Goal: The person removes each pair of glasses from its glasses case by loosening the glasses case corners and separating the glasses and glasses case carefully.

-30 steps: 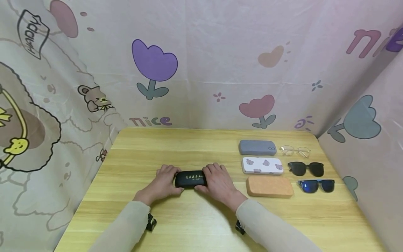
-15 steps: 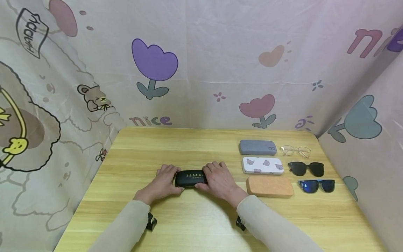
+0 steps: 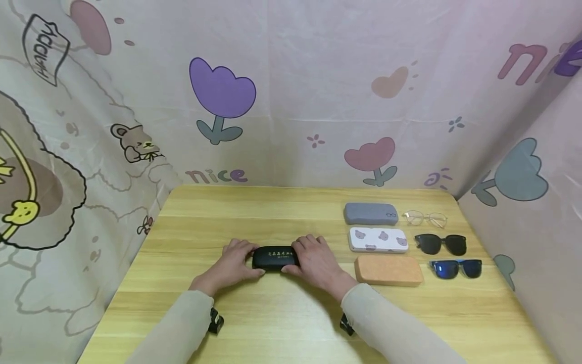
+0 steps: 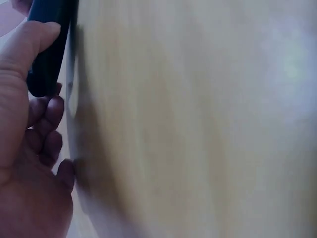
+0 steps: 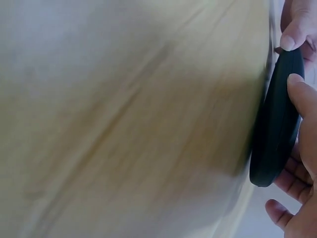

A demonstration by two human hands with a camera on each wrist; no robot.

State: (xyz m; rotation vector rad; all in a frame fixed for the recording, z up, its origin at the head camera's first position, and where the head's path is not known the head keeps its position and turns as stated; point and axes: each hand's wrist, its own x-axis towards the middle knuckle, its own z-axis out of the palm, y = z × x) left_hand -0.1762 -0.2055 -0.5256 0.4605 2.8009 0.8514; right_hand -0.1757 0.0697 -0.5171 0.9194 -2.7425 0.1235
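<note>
A black glasses case (image 3: 274, 259) with gold lettering lies shut in the middle of the wooden table, its long side facing the person. The left hand (image 3: 231, 264) holds its left end, the thumb on the near side and the fingers round the far side. At the other end, the right hand (image 3: 317, 264) grips the case the same way and covers part of the lettering. The left wrist view has the left thumb lying along the dark case (image 4: 49, 54). In the right wrist view the right thumb presses on the case (image 5: 275, 124), whose near face shows whole.
To the right stand a grey-blue case (image 3: 371, 214), a white bear-print case (image 3: 378, 239) and an orange case (image 3: 388, 270) in a column. Beside them lie clear glasses (image 3: 425, 218), black sunglasses (image 3: 440, 244) and blue-lens sunglasses (image 3: 456, 268). A printed curtain (image 3: 282, 91) borders the table (image 3: 282, 323).
</note>
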